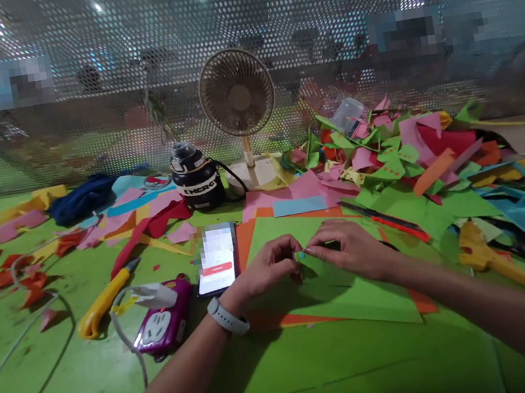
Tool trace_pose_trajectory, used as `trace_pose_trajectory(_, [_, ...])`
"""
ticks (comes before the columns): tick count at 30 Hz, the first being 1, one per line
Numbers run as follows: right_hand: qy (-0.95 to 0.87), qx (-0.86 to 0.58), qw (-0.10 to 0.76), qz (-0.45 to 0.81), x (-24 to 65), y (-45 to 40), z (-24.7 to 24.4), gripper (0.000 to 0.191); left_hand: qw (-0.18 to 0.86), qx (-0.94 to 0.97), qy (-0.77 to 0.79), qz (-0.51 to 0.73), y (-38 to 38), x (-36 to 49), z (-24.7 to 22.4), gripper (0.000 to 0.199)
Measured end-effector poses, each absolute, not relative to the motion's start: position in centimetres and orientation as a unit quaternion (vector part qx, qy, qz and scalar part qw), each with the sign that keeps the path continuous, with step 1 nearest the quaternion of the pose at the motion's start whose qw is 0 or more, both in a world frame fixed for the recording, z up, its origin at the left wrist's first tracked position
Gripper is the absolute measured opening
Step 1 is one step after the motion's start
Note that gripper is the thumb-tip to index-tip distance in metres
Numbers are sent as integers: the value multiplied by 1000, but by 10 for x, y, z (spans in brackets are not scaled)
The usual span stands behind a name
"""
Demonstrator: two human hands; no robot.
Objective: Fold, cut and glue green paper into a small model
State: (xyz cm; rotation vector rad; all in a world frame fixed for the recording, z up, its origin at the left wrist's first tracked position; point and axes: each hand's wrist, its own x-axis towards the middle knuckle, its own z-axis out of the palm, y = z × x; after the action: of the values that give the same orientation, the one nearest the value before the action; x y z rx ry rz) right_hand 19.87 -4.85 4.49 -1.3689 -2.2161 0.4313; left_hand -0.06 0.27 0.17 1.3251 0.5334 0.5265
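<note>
Over a green paper sheet (367, 293), both hands meet at the fingertips. My left hand (273, 264), with a pale watch band at the wrist, pinches a tiny piece between thumb and finger. My right hand (343, 247) is closed in a pinch at the other side of that small bluish-green piece (301, 255). The piece is too small to make out in detail. Orange paper (289, 320) shows beneath the green sheet. A phone (216, 260) with a lit screen lies left of my left hand.
A fan (239, 94) and a black bottle (198, 183) stand behind. Paper scraps (382, 164) heap at the right. A yellow glue gun (502, 265), a red-and-black pen-like tool (400, 228), a yellow cutter (105, 304) and a purple power strip (165, 321) lie around.
</note>
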Motion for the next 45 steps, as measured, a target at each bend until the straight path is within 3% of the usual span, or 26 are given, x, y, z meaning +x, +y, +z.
trace_pose_trajectory(8, [-802, -511, 245, 188, 199, -49, 45, 18, 722, 603, 246, 235, 4, 0, 1, 20])
trace_pose_trajectory(14, [-800, -510, 250, 194, 200, -48, 45, 21, 704, 622, 242, 243, 3, -1, 3, 23])
trace_pose_trajectory(20, [-794, -520, 242, 200, 204, -47, 42, 19, 674, 642, 268, 247, 2, 3, -1, 43])
trace_pose_trajectory(30, [-789, -520, 237, 226, 203, -45, 38, 22, 650, 681, 246, 233, 1, 2, -6, 43])
trace_pose_trajectory(37, [-758, -518, 270, 289, 212, -45, 45, 24, 706, 591, 268, 285, 4, 0, -5, 63])
trace_pose_trajectory(41, [-739, -538, 291, 281, 216, -44, 47, 28, 709, 545, 313, 320, 1, 5, -3, 54])
trace_pose_trajectory(45, [-746, -552, 291, 235, 218, -43, 44, 29, 748, 502, 313, 301, -5, 12, -4, 74])
